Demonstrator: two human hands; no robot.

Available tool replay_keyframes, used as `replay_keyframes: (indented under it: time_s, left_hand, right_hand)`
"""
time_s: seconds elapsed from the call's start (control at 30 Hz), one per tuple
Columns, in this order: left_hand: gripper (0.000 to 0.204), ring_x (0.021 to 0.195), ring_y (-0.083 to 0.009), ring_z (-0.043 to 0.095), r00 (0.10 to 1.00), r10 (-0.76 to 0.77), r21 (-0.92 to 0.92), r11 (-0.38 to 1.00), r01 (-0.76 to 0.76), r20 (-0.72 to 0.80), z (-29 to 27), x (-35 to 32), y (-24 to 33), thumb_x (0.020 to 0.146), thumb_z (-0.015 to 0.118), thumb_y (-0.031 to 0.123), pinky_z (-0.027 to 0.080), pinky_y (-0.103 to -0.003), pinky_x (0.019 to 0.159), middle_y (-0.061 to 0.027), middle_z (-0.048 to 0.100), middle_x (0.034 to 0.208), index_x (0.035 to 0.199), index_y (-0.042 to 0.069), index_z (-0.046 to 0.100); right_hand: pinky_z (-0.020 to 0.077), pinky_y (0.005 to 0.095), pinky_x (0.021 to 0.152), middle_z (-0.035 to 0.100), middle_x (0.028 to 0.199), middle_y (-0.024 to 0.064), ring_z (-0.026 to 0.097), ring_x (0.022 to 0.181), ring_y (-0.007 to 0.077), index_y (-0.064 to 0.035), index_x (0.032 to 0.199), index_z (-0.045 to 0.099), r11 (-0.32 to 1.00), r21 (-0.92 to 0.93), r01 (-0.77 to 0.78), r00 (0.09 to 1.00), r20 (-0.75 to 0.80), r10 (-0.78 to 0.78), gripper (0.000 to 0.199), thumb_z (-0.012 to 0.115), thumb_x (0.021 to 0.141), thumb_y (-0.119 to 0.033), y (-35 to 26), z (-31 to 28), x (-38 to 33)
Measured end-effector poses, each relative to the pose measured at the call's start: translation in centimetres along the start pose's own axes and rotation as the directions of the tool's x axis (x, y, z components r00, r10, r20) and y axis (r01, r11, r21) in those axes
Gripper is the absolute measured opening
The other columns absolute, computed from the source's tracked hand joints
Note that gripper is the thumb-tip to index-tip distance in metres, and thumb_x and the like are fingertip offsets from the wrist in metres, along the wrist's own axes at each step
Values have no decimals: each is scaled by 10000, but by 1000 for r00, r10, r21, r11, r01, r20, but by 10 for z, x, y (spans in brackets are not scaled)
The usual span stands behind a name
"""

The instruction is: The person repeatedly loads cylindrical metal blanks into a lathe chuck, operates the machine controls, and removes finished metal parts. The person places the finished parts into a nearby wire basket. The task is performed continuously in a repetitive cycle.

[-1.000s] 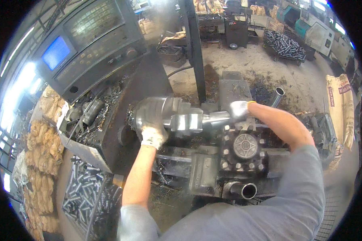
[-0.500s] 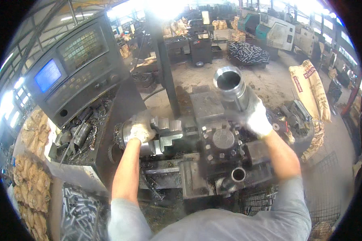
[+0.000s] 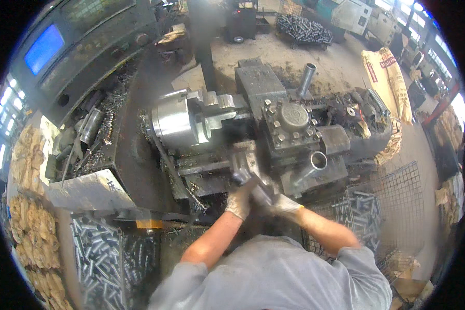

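Both hands wear pale work gloves with dark, dirty fingers and are close together in front of my body. Between them is a metal tube (image 3: 262, 194), smeared by motion. My left hand (image 3: 238, 201) is closed on its left side, and my right hand (image 3: 287, 205) grips its right side, fingers partly hidden. Beyond the hands is a lathe with a shiny jawed chuck (image 3: 174, 121) on the left; nothing shows in its jaws. Right of it sits a dark tool turret (image 3: 293, 116) with bolts around its top. An open-ended tube (image 3: 311, 169) leans at its near side.
A control panel with a blue screen (image 3: 44, 49) stands at the left. A bin of metal tubes (image 3: 95, 258) lies below it, and a wire basket (image 3: 364, 214) holds more at right. Another tube (image 3: 307, 80) rises behind the turret. A paper sack (image 3: 385, 82) stands far right.
My left hand has left the chuck and come back toward my body. My right hand has come down from above the turret's far side to meet it. The view has tilted downward.
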State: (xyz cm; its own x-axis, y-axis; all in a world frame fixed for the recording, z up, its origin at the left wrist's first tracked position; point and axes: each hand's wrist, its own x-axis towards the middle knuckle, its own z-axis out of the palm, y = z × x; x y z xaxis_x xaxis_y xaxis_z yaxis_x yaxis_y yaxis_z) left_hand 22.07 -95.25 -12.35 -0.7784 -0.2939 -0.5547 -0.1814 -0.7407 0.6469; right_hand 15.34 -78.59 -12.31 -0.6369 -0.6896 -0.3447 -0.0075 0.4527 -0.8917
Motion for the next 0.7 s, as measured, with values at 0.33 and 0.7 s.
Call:
replay_keyframes:
  time_s: [0.33, 0.7]
  left_hand:
    - [548, 995, -331, 744, 955, -57, -534, 819, 211, 289, -60, -8, -8, 1106, 430, 500, 610, -520, 907, -159, 744, 1096, 1244, 30, 674]
    - [543, 1040, -319, 750, 955, -56, -221, 967, 125, 292, -47, -48, 11, 1128, 461, 520, 629, -522, 889, -147, 737, 1149, 1330, 42, 619]
  right_hand:
    - [600, 433, 817, 787, 969, 180, 761, 862, 304, -26, 1166, 749, 721, -477, -503, 865, -276, 420, 718, 900, 607, -450, 84, -211, -226]
    - [606, 404, 885, 753, 1243, 140, 766, 1000, 348, -67, 1222, 714, 897, -413, -159, 933, -361, -1, 478, 834, 815, -288, -21, -118, -44]
